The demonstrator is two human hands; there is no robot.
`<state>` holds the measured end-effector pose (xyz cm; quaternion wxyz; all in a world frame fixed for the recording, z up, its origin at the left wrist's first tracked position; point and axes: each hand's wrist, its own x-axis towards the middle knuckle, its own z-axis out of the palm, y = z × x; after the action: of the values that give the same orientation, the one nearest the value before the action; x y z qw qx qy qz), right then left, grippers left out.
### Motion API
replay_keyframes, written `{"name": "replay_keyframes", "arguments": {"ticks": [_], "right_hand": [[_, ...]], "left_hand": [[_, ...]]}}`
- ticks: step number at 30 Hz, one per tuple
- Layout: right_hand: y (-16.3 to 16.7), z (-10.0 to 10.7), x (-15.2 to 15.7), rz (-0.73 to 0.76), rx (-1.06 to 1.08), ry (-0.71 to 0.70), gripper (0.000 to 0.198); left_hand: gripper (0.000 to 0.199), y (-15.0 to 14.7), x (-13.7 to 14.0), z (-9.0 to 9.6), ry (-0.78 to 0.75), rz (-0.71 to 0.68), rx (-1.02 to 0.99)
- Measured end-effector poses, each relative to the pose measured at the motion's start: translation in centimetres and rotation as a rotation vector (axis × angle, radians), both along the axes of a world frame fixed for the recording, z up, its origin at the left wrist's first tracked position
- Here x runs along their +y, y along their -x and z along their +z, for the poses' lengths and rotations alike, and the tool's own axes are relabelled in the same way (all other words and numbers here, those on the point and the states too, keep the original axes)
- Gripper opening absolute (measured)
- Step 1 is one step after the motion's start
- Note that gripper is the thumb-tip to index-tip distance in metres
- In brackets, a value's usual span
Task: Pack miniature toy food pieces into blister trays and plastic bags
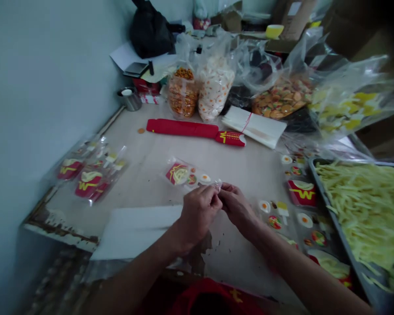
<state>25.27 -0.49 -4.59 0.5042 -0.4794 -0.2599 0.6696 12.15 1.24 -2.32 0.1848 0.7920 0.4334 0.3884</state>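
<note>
While pinching the near end of a clear packet in the head view, with left hand and right hand meeting at the middle, has the fingers of both closed tight on the film. Cannot tell the exact fingertip placement, being hidden by the knuckles. Taking those hands as the clock's centre: packet stretching toward ten o'clock, flat on the surface, with a red pouch, small round pieces and a fried-egg piece inside. Farther off at ten, a brown disc and then a metal cup. At nine, near the wall, several filled packets. At eight, a white sheet, partly behind the left forearm. Toward eleven, a long red stack lying on its side; beyond, upright, a bag of brown bits. At twelve, a bag of white pieces. Toward one, a bundle of plastic sleeves under a red band; past that, a bag of round pieces. At two, a bag of yellow-and-white pieces. At three, other packets just beside a tray heaped with pale yellow strips.
</note>
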Motion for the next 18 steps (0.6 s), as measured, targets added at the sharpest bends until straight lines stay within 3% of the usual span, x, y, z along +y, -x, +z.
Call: {"name": "replay_keyframes", "arguments": {"ticks": [3,6,9,10,12,14,16,18], "right_hand": [[0.9,0.1,1.9,0.143,0.009,-0.035,0.032],[1.9,0.0,6.4,0.229,-0.011,-0.045,0.031],[3.7,-0.2,12.5,0.223,-0.078,-0.006,0.025],[4.3,-0.3,14.4,0.199,-0.108,0.004,0.021],[5.0,-0.2,17.0,0.128,-0.164,0.022,0.016],[4.3,0.2,17.8,0.063,-0.239,0.003,0.012],[1.7,0.9,16.6,0.059,-0.383,-0.093,0.014],[-2.7,2.2,13.4,0.120,-0.593,-0.222,0.014]], "left_hand": [[0.016,1.9,-0.5,0.0,0.090,0.030,-0.130],[0.024,7.1,0.0,0.2,0.187,0.100,-0.138],[0.020,13.4,0.5,0.0,0.275,0.293,0.020],[0.024,15.1,0.6,-0.3,0.312,0.304,0.104],[0.040,17.2,0.9,-1.2,0.370,0.176,0.277],[0.051,17.7,1.3,-2.1,0.399,0.034,0.399],[0.042,17.2,1.8,-2.6,0.470,-0.045,0.454],[0.027,16.3,2.3,-2.4,0.537,-0.070,0.477]]}}
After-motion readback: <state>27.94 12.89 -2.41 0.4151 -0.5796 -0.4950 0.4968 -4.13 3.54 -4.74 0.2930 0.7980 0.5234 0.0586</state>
